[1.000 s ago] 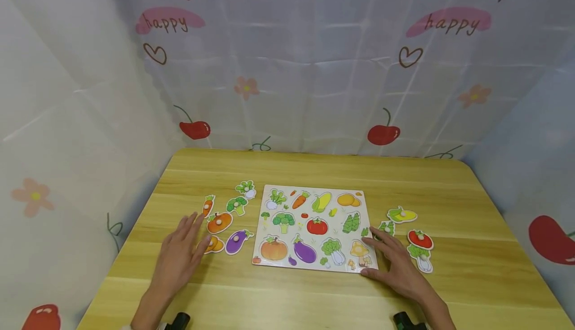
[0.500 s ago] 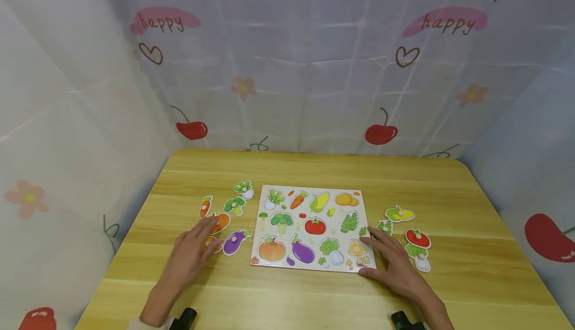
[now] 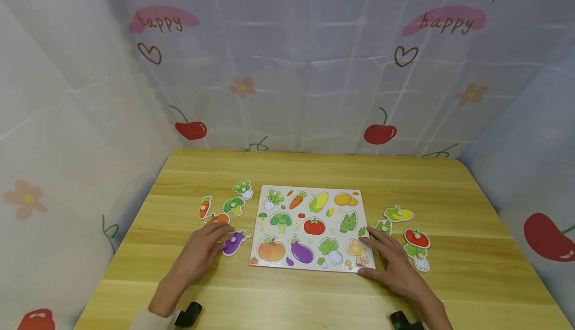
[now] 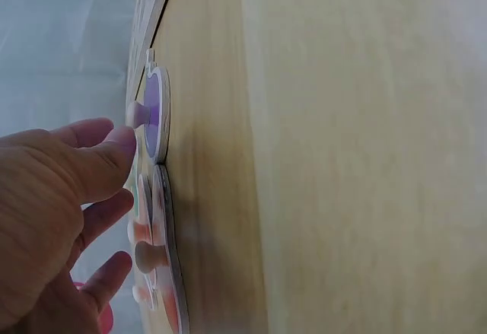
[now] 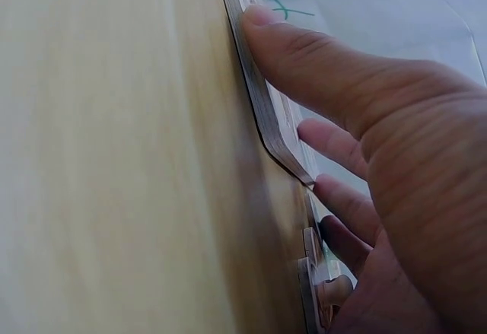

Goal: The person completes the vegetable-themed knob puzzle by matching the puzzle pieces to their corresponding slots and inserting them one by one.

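Note:
My left hand [image 3: 199, 250] reaches over the left group of knobbed puzzle pieces. Its thumb and index finger come right at the knob of the purple eggplant piece [image 3: 233, 244], fingers loosely bent. In the left wrist view, the eggplant piece [image 4: 154, 113] lies flat, with an orange piece [image 4: 169, 265] beside it under the hand. The pumpkin piece [image 3: 218, 218] is partly covered by the fingers. My right hand [image 3: 393, 265] rests at the right edge of the vegetable puzzle board [image 3: 314, 265], thumb [image 5: 293, 45] on its near corner and fingers spread along the side.
Left of the board lie carrot [image 3: 204, 206], broccoli [image 3: 233, 206] and radish [image 3: 243, 189] pieces. On the right are corn [image 3: 400, 214], tomato [image 3: 417, 238], asparagus-like [image 3: 384, 227] and bok choy [image 3: 420, 261] pieces. A printed curtain [image 3: 287, 95] hangs behind the wooden table [image 3: 287, 300].
My left hand has moved right and slightly inward, from beside the carrot and pumpkin pieces to the eggplant's knob. The right hand stays at the board's edge.

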Action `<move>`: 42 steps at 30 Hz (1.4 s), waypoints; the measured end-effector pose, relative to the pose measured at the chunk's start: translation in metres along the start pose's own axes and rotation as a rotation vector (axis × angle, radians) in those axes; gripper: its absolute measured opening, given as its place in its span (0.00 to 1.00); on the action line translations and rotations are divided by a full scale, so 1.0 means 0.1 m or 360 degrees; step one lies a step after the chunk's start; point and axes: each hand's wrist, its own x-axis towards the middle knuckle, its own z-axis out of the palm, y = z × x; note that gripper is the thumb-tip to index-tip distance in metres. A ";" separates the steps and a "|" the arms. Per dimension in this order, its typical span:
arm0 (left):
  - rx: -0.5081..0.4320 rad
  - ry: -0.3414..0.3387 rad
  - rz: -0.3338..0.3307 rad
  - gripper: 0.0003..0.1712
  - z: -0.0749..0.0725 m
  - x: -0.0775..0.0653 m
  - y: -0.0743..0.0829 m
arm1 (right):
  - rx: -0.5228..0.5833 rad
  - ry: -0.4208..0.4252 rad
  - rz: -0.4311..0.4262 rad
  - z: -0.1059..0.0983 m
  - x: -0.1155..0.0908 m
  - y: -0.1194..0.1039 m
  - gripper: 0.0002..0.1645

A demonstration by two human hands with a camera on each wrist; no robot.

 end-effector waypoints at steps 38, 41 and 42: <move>0.0078 -0.0227 -0.0050 0.12 0.06 0.14 -0.01 | 0.0022 0.0017 -0.0015 0.01 -0.01 0.00 0.43; 0.0077 -0.0209 -0.0038 0.12 0.06 0.14 -0.01 | 0.0023 0.0021 -0.0020 0.02 -0.01 0.01 0.43; 0.0078 -0.0201 -0.0031 0.12 0.06 0.14 -0.01 | 0.0022 0.0020 -0.0020 0.02 -0.01 0.01 0.43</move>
